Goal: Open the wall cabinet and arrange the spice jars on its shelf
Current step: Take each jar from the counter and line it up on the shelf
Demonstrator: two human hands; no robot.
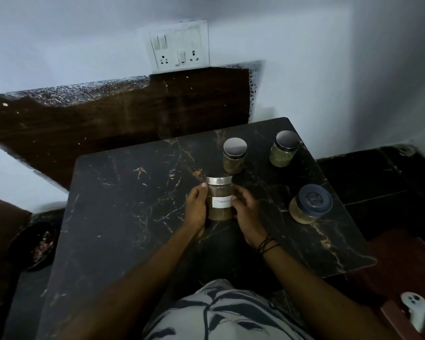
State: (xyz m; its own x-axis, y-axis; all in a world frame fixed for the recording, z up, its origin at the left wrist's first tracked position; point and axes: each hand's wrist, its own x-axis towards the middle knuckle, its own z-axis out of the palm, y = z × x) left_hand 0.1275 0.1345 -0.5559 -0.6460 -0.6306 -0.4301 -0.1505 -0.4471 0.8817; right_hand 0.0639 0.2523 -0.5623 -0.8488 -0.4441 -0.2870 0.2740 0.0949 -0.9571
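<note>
A clear spice jar (220, 192) with a silver lid and a white handwritten label holds brown powder. It stands upright above the middle of the black marble table (123, 200). My left hand (196, 208) grips its left side and my right hand (247, 212) grips its right side. Three other jars stand on the table: a silver-lidded jar (234, 155) just behind the held one, another silver-lidded jar (284, 148) with greenish contents at the back right, and a dark-blue-lidded jar (309, 203) at the right. No wall cabinet is in view.
A white switch and socket plate (179, 45) is on the wall behind the table. A dark wooden panel (108, 123) leans along the wall at left. A round dark object (38, 244) lies on the floor at left. A white controller (414, 312) rests at the bottom right.
</note>
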